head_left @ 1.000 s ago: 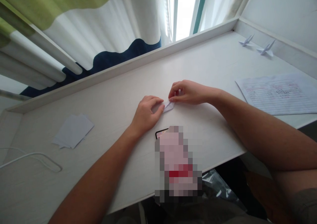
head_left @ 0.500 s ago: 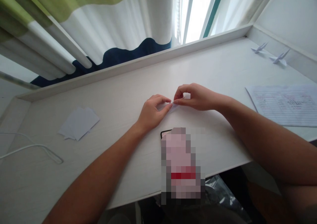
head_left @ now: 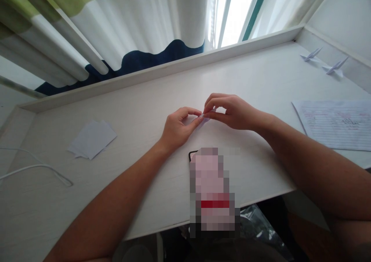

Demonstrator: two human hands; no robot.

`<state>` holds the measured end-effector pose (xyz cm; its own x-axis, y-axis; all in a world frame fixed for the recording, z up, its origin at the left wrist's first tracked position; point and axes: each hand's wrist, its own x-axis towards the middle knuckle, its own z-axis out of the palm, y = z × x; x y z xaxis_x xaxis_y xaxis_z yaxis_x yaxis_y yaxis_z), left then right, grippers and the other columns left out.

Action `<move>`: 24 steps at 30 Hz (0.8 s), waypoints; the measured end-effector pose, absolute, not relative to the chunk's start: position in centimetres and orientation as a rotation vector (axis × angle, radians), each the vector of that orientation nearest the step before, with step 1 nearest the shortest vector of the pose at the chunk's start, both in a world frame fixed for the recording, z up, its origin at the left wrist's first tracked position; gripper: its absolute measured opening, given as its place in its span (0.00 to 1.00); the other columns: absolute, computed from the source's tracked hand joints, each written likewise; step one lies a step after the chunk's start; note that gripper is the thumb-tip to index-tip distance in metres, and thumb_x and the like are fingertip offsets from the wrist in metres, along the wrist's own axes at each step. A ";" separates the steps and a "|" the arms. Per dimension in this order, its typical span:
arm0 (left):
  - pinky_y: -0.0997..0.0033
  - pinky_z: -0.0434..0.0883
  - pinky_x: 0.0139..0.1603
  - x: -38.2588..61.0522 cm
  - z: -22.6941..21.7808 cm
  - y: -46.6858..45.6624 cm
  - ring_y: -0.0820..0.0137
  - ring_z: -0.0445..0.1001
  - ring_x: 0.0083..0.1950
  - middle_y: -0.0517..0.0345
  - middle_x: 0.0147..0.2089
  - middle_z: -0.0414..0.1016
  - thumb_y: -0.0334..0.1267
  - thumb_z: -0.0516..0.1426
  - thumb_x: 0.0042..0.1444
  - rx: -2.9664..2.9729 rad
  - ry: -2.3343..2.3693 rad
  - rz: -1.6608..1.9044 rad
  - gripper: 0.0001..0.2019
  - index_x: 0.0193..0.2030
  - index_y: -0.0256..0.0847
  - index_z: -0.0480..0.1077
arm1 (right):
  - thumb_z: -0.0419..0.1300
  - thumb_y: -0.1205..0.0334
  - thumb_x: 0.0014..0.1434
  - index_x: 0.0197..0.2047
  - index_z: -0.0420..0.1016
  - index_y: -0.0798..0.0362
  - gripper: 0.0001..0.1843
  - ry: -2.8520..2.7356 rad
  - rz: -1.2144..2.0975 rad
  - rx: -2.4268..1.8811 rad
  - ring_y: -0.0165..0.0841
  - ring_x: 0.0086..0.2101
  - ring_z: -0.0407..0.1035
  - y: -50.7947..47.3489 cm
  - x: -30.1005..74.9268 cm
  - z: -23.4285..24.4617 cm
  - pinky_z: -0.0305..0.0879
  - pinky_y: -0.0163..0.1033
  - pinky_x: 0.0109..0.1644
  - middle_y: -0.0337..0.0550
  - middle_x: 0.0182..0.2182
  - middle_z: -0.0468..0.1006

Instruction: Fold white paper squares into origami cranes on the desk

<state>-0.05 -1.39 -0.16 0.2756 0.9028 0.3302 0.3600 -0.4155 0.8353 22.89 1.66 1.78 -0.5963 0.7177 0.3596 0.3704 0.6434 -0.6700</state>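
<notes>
Above the middle of the white desk, my left hand (head_left: 180, 126) and my right hand (head_left: 228, 109) meet at the fingertips. Between them is a small piece of white paper (head_left: 203, 121), folded and largely covered by the fingers. Thumb and forefinger of my left hand pinch its left side. My right hand's fingertips and thumb are closed on its upper part. The paper's exact shape is hidden. Just below the hands lies a phone (head_left: 207, 177) with a dark edge, its surface blurred out by large pixels.
A fanned stack of white paper sheets (head_left: 94, 140) lies at left, near a white cable (head_left: 43, 166). Lined sheets with writing (head_left: 336, 123) rest at right. Two folded paper shapes (head_left: 334, 67) stand in the far right corner. A raised rim (head_left: 162, 72) borders the desk's back.
The view has shifted slightly. My right hand's fingers have drawn in closer over the paper, and the flap seen inside its curled fingers now shows less. Both hands still hold the paper.
</notes>
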 end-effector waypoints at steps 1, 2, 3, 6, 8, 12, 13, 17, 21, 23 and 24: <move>0.61 0.75 0.55 -0.1 -0.1 -1.4 0.64 0.83 0.49 0.53 0.47 0.87 0.40 0.68 0.63 1.909 1.132 1.109 0.05 0.43 0.43 0.82 | 0.64 0.53 0.70 0.39 0.82 0.51 0.11 -2.235 0.720 -0.839 0.37 0.38 0.73 1.7 22.9 1.8 0.71 0.46 0.44 0.45 0.39 0.81; 0.61 0.76 0.56 -0.1 -0.1 -1.4 0.63 0.83 0.50 0.53 0.47 0.87 0.40 0.68 0.63 1.907 1.128 1.122 0.05 0.43 0.44 0.83 | 0.64 0.53 0.69 0.39 0.82 0.51 0.11 -2.230 0.716 -0.834 0.37 0.38 0.73 1.7 22.9 1.8 0.71 0.46 0.44 0.45 0.38 0.81; 0.60 0.76 0.57 -0.1 -0.1 -1.5 0.63 0.83 0.50 0.53 0.47 0.87 0.40 0.68 0.63 1.909 1.119 1.136 0.05 0.43 0.44 0.83 | 0.64 0.54 0.69 0.39 0.82 0.51 0.11 -2.224 0.711 -0.829 0.37 0.38 0.73 1.7 22.9 1.8 0.71 0.46 0.44 0.45 0.38 0.81; 0.59 0.76 0.59 0.0 -0.2 -1.5 0.63 0.84 0.51 0.53 0.48 0.87 0.39 0.69 0.62 1.919 1.076 1.184 0.04 0.43 0.44 0.82 | 0.65 0.54 0.69 0.39 0.82 0.50 0.10 -2.208 0.701 -0.812 0.37 0.38 0.74 1.6 22.9 1.8 0.71 0.46 0.44 0.45 0.38 0.81; 0.58 0.76 0.59 0.0 -0.2 -1.5 0.63 0.84 0.51 0.53 0.49 0.87 0.39 0.69 0.62 1.915 1.062 1.209 0.04 0.42 0.44 0.82 | 0.65 0.54 0.69 0.40 0.82 0.50 0.09 -2.198 0.695 -0.798 0.37 0.38 0.74 1.6 22.8 1.7 0.71 0.45 0.43 0.45 0.38 0.81; 0.57 0.76 0.60 0.1 -0.1 -1.6 0.63 0.84 0.52 0.53 0.49 0.87 0.40 0.69 0.62 1.896 1.078 1.199 0.04 0.42 0.44 0.82 | 0.65 0.55 0.69 0.40 0.83 0.49 0.09 -2.194 0.675 -0.771 0.37 0.38 0.74 1.6 22.8 1.6 0.71 0.45 0.43 0.44 0.39 0.81; 0.57 0.76 0.60 0.1 -0.1 -1.6 0.63 0.84 0.52 0.53 0.50 0.88 0.40 0.69 0.62 1.888 1.088 1.186 0.05 0.42 0.44 0.82 | 0.65 0.55 0.69 0.40 0.83 0.49 0.08 -2.197 0.665 -0.766 0.37 0.38 0.74 1.6 22.8 1.6 0.71 0.45 0.43 0.44 0.39 0.80; 0.60 0.77 0.55 0.1 -0.2 -1.5 0.62 0.85 0.51 0.51 0.49 0.88 0.43 0.68 0.63 1.820 1.145 1.115 0.07 0.42 0.43 0.83 | 0.64 0.58 0.70 0.40 0.82 0.50 0.07 -2.214 0.636 -0.738 0.36 0.38 0.74 1.7 22.8 1.4 0.70 0.44 0.42 0.44 0.38 0.80; 0.63 0.77 0.50 0.0 -0.4 -1.3 0.64 0.84 0.45 0.51 0.47 0.88 0.43 0.68 0.63 1.783 1.160 1.081 0.07 0.39 0.42 0.83 | 0.64 0.59 0.69 0.40 0.82 0.50 0.07 -2.216 0.648 -0.747 0.37 0.38 0.74 1.8 22.9 1.5 0.70 0.44 0.43 0.44 0.39 0.80; 0.64 0.76 0.49 0.0 -0.4 -1.3 0.65 0.84 0.45 0.52 0.47 0.88 0.43 0.68 0.63 1.795 1.158 1.080 0.07 0.38 0.42 0.82 | 0.65 0.58 0.69 0.39 0.82 0.50 0.07 -2.213 0.659 -0.763 0.37 0.38 0.74 1.8 23.0 1.6 0.70 0.45 0.43 0.44 0.39 0.81; 0.64 0.76 0.48 0.0 -0.3 -1.3 0.65 0.83 0.45 0.52 0.47 0.88 0.43 0.68 0.63 1.804 1.155 1.082 0.07 0.38 0.42 0.82 | 0.65 0.58 0.69 0.39 0.82 0.50 0.07 -2.210 0.663 -0.771 0.37 0.38 0.74 1.7 22.9 1.6 0.70 0.45 0.43 0.44 0.38 0.81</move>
<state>-0.02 -1.31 -0.32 0.2445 0.9331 0.2638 0.3242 -0.3350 0.8847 22.94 1.74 1.62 -0.5824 0.6840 0.4392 0.3295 0.6926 -0.6417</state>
